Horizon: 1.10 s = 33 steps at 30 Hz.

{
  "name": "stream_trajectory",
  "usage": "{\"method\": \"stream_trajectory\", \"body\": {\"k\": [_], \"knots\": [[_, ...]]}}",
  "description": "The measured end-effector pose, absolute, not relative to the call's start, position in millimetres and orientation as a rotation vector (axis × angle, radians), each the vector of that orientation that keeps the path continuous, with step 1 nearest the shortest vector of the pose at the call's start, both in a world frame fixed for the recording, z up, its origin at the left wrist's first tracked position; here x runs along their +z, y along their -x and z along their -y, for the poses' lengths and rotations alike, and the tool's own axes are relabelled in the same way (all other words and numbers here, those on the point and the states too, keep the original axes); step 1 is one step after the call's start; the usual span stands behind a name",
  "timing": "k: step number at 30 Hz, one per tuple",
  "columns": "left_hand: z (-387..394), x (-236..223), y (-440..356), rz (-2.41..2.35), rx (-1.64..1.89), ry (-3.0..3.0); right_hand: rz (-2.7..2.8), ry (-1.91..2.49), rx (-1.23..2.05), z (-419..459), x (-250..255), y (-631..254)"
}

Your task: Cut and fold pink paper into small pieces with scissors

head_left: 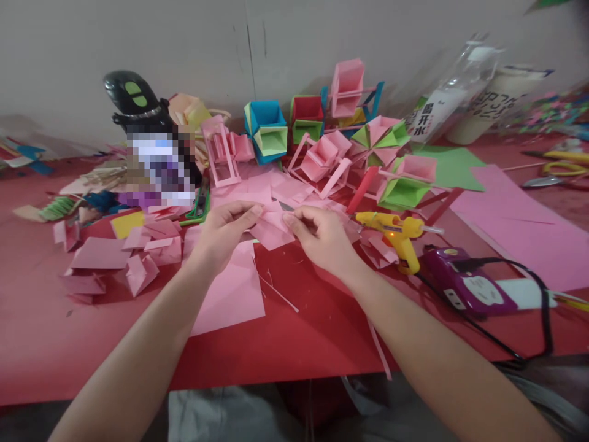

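Between my two hands is a small piece of pink paper (272, 228), raised over the red table and showing a fold or overlap near its upper edge. My left hand (230, 228) pinches its left side between thumb and fingers. On the other side, my right hand (319, 232) grips the paper with the thumb at its edge. Below my left hand lies a larger pink sheet (232, 294). Loose pink pieces are spread just beyond my fingers. A yellow hot glue gun (391, 232) rests to the right of my right hand.
Folded pink pieces (105, 253) are heaped at left, near a black phone stand (138, 110). Paper box models (265, 132) line the wall. At right are a purple power strip (473, 282) with a black cable, pink sheets (529, 227), scissors (559, 170) and a bottle (444, 101).
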State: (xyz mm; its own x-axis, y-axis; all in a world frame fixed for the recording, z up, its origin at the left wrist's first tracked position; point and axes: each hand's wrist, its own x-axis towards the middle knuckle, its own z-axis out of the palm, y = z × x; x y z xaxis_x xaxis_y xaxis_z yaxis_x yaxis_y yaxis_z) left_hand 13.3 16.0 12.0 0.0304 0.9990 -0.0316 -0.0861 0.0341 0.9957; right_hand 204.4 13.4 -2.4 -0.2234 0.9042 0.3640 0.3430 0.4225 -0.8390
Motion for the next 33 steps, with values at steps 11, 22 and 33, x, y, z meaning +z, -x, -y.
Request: {"method": "stream_trajectory", "body": {"k": [11,22,33], "knots": [[-14.3,10.0,-9.9,-1.246,1.237,-1.457,1.856,1.085,0.736,-15.1,1.4,-207.1],[-13.8,16.2,-5.3,-1.253,1.241,-1.565,1.839,1.083,0.764,-15.3,4.9,-211.3],[-14.9,13.4,-7.8,-1.165,1.247,-1.286,1.844,1.083,0.772,-16.2,5.0,-211.9]]}}
